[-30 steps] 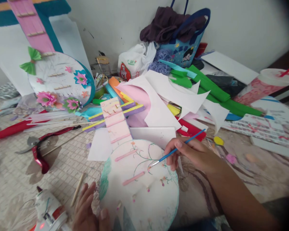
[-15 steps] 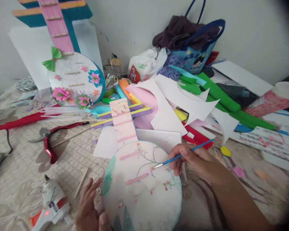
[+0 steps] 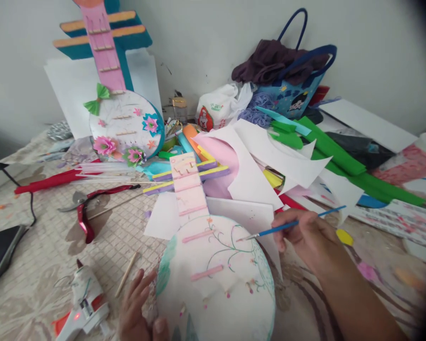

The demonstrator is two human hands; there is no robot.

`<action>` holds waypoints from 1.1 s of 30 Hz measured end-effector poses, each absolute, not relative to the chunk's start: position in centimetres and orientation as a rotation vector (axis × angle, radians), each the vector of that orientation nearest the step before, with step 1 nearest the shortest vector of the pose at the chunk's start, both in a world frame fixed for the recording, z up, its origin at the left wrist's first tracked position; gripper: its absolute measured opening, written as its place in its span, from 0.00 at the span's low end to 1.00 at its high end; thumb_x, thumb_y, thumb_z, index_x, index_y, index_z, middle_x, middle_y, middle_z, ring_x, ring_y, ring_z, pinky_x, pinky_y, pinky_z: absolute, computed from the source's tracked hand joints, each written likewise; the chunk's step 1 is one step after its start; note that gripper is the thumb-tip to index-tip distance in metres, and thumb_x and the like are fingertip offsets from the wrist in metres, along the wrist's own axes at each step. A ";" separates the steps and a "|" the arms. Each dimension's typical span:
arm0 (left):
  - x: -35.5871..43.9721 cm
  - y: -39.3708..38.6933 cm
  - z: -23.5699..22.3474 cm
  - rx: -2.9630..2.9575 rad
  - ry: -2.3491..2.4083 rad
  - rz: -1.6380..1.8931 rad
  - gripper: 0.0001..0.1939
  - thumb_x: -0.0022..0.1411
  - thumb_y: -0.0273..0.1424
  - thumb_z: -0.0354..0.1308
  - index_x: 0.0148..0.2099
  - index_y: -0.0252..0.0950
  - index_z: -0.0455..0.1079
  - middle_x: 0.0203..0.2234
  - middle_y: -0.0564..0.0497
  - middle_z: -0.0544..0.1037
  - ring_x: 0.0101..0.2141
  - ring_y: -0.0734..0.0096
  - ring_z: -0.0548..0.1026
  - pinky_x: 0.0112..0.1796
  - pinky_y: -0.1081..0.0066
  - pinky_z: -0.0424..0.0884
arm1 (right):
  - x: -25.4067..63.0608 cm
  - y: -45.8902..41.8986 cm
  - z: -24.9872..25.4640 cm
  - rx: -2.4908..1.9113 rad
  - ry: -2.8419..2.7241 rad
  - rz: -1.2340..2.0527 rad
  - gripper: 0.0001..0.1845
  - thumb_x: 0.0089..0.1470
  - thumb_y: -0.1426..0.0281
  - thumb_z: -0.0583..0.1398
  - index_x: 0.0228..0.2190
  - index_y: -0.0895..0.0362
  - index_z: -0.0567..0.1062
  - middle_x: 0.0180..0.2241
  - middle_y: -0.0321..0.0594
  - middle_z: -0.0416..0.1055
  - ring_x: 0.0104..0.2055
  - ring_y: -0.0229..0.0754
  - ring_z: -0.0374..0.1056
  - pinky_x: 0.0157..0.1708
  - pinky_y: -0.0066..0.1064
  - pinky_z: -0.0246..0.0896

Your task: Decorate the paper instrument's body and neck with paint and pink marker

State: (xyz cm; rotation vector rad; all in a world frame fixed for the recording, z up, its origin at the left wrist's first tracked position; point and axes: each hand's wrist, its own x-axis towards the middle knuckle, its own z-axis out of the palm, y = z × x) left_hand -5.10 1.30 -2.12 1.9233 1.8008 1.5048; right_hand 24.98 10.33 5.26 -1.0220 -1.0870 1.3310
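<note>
A handmade model lute (image 3: 234, 298) with a round white body lies flat in front of me, painted with green vines, small flowers and pink bars. My right hand (image 3: 307, 234) grips a blue paintbrush (image 3: 280, 228), its tip over the vines at the upper right of the body. Against the lower left edge rests my left hand (image 3: 140, 305), fingers spread and thumb near the rim. The lute's pale pink neck (image 3: 189, 187) carries purple and yellow crossbars (image 3: 213, 173).
A finished-looking lute (image 3: 126, 125) with paper flowers leans on the wall. Red pruning shears (image 3: 83, 213), a glue gun (image 3: 87, 298) and a wooden stick (image 3: 127, 273) lie to the left. Paper scraps (image 3: 252, 161), green paper (image 3: 337, 151) and a blue bag (image 3: 287, 94) fill the back right.
The brush tip has moved up and right from the middle of the lute's body, carried by my right hand. My left hand stays at the rim. The whole view has shifted slightly.
</note>
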 end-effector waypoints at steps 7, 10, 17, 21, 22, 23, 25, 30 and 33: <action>-6.1 1.3 -2.0 2.119 1.658 1.386 0.20 0.54 0.28 0.54 0.50 0.39 0.61 0.45 0.46 0.72 0.56 0.57 0.62 0.54 0.51 0.59 | 23.8 10.5 5.1 -1.013 -1.015 1.387 0.10 0.55 0.63 0.58 0.34 0.55 0.76 0.23 0.36 0.66 0.24 0.34 0.64 0.24 0.26 0.61; -6.0 1.3 -2.0 2.174 1.701 1.304 0.18 0.55 0.29 0.53 0.49 0.39 0.62 0.47 0.45 0.71 0.56 0.57 0.61 0.53 0.52 0.60 | 23.3 10.4 4.7 -0.984 -1.079 1.489 0.10 0.56 0.67 0.58 0.39 0.54 0.75 0.29 0.40 0.71 0.30 0.39 0.69 0.28 0.30 0.65; -6.0 1.2 -1.8 2.179 1.699 1.179 0.20 0.55 0.27 0.51 0.52 0.35 0.60 0.55 0.44 0.65 0.59 0.57 0.57 0.52 0.57 0.62 | 22.7 10.4 4.3 -0.980 -1.183 1.559 0.11 0.57 0.69 0.56 0.40 0.54 0.76 0.30 0.40 0.74 0.30 0.38 0.70 0.27 0.28 0.67; -6.1 1.1 -1.9 2.208 1.691 1.139 0.21 0.54 0.27 0.52 0.52 0.33 0.60 0.55 0.41 0.65 0.59 0.55 0.55 0.54 0.55 0.58 | 22.6 10.5 4.4 -0.976 -1.172 1.563 0.11 0.57 0.68 0.56 0.40 0.54 0.77 0.29 0.40 0.74 0.30 0.37 0.70 0.27 0.27 0.67; -6.0 1.0 -1.9 2.198 1.692 1.151 0.21 0.54 0.27 0.51 0.52 0.33 0.60 0.55 0.41 0.65 0.59 0.55 0.55 0.55 0.55 0.57 | 22.5 10.6 4.5 -0.981 -1.188 1.558 0.11 0.57 0.68 0.56 0.40 0.54 0.77 0.29 0.40 0.74 0.30 0.37 0.70 0.27 0.26 0.67; -5.8 1.0 -1.8 2.175 1.701 1.172 0.20 0.55 0.27 0.51 0.51 0.33 0.60 0.55 0.41 0.65 0.59 0.55 0.56 0.55 0.54 0.57 | 22.4 10.6 4.6 -0.990 -1.212 1.548 0.12 0.57 0.68 0.56 0.41 0.54 0.77 0.29 0.40 0.75 0.30 0.37 0.71 0.27 0.26 0.67; -5.4 0.9 -1.6 2.121 1.720 1.212 0.19 0.56 0.28 0.50 0.51 0.34 0.60 0.54 0.42 0.66 0.59 0.55 0.56 0.54 0.54 0.59 | 22.2 10.6 4.8 -1.021 -1.275 1.521 0.12 0.57 0.67 0.57 0.41 0.55 0.77 0.30 0.42 0.76 0.30 0.37 0.71 0.26 0.26 0.66; -5.3 1.0 -1.5 2.059 1.742 1.208 0.16 0.58 0.31 0.50 0.49 0.37 0.62 0.54 0.45 0.67 0.58 0.55 0.57 0.52 0.52 0.61 | 21.9 10.6 5.2 -1.148 -1.437 1.474 0.15 0.56 0.63 0.57 0.41 0.56 0.77 0.32 0.45 0.77 0.32 0.40 0.72 0.26 0.27 0.67; -5.8 1.0 -1.9 2.116 1.704 1.174 0.19 0.56 0.29 0.52 0.51 0.38 0.61 0.56 0.46 0.65 0.59 0.56 0.57 0.52 0.52 0.62 | 21.8 10.8 5.3 -1.189 -1.501 1.489 0.16 0.56 0.62 0.57 0.43 0.55 0.76 0.35 0.46 0.77 0.32 0.40 0.72 0.27 0.28 0.67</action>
